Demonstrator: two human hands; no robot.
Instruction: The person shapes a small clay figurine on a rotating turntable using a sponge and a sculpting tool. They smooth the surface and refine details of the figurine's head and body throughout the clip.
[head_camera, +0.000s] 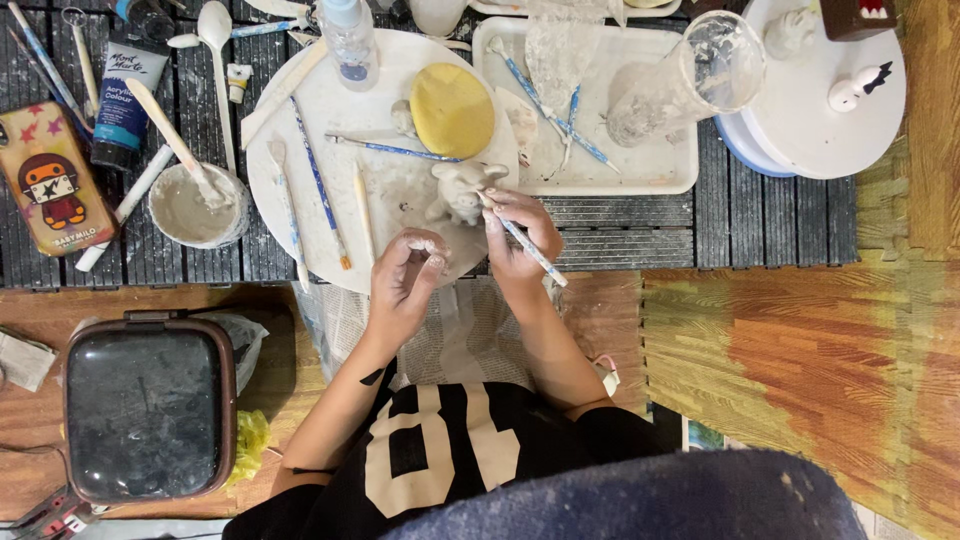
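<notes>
One clay figure (462, 190) is stood at the near edge of a round white board (300, 110), and its side is touched by a thin tool (525, 245) pinched in the right hand (520, 235). Beside it, the left hand (405, 280) is curled loosely, clay-smeared fingers (432, 250) holding nothing. Brushes (318, 180) and a yellow sponge (452, 110) are laid on the board, with a slip cup (195, 208) set to the left.

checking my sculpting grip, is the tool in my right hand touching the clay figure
Touching. The head view shows the tip of the thin tool, held in the right hand, meeting the side of the clay figure with no gap.
</notes>
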